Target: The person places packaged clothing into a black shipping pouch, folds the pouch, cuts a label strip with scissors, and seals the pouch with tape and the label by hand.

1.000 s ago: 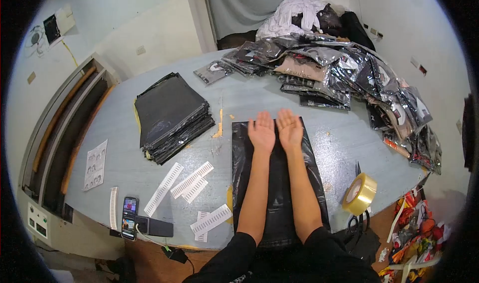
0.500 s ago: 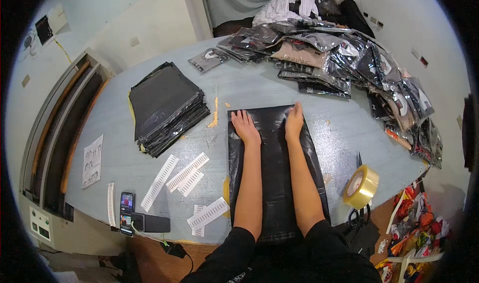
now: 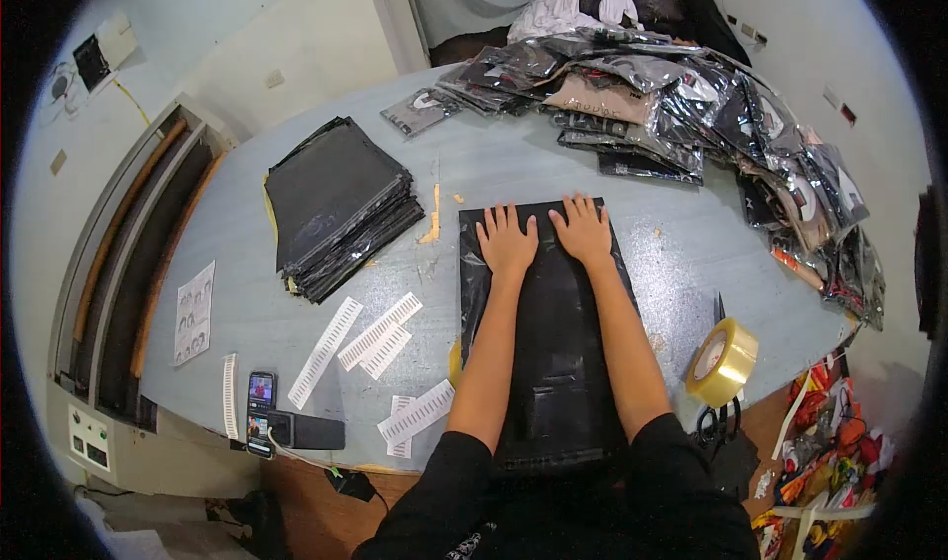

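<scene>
A black plastic mailing bag (image 3: 549, 362) lies on the table in front of me, its far edge square to my body. Flat on its far left part rests my left hand (image 3: 508, 244), fingers spread. My right hand (image 3: 585, 232) presses on the far right part, also with fingers apart. Neither hand grips anything. Both forearms cover parts of the bag's sides. To the left is a thick stack of similar black bags (image 3: 341, 200).
Clear-wrapped garments (image 3: 681, 106) heap along the far right edge. A tape roll (image 3: 722, 362) and scissors (image 3: 718, 420) are at right. Label strips (image 3: 326, 353), a phone (image 3: 261, 412), a dark box (image 3: 308, 432) and a printed sheet (image 3: 194, 313) lie at left.
My right hand has turned from edge-on to palm down on the bag. My left hand has shifted slightly right, its fingers spreading. The view has moved a little.
</scene>
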